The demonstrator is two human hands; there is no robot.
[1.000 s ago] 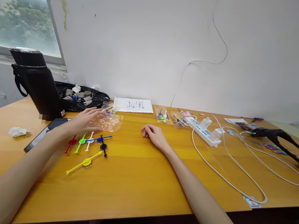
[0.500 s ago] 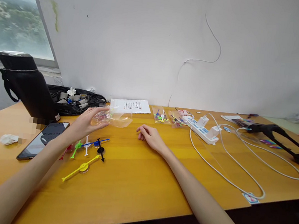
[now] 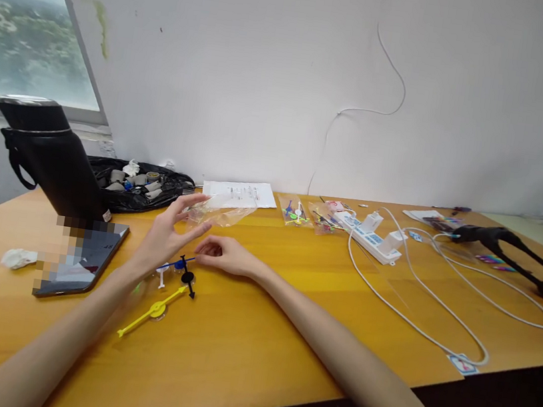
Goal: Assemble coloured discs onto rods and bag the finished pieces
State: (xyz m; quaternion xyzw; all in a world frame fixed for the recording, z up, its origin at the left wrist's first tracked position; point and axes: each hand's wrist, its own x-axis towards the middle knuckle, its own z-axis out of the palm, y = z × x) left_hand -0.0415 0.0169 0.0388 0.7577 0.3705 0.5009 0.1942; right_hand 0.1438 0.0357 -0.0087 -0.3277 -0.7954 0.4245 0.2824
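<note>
My left hand (image 3: 169, 233) is raised over the table, thumb and fingers spread apart. Just beyond its fingertips lies a clear plastic bag (image 3: 229, 214); I cannot tell whether they touch it. With curled fingers, my right hand (image 3: 226, 256) covers the tip of a blue arrow spinner (image 3: 179, 264); whether it grips that tip is hidden. Close by are a black arrow spinner (image 3: 187, 277), a white one (image 3: 161, 276) and a yellow one (image 3: 157, 309). A green one (image 3: 137, 287) shows only partly behind my left forearm.
At left are a black flask (image 3: 51, 152), a phone (image 3: 85, 265) and crumpled tissue (image 3: 18, 258). A black bag of parts (image 3: 173, 183), a white paper (image 3: 253, 193) and bagged spinners (image 3: 294, 212) line the wall. A power strip (image 3: 368, 237) with cables and a black frame (image 3: 512, 247) occupy the right.
My right hand has moved left to the blue spinner's tip. The fingers of my left hand have spread wider and its forearm has shifted right, now hiding the red spinner. The view has shifted slightly.
</note>
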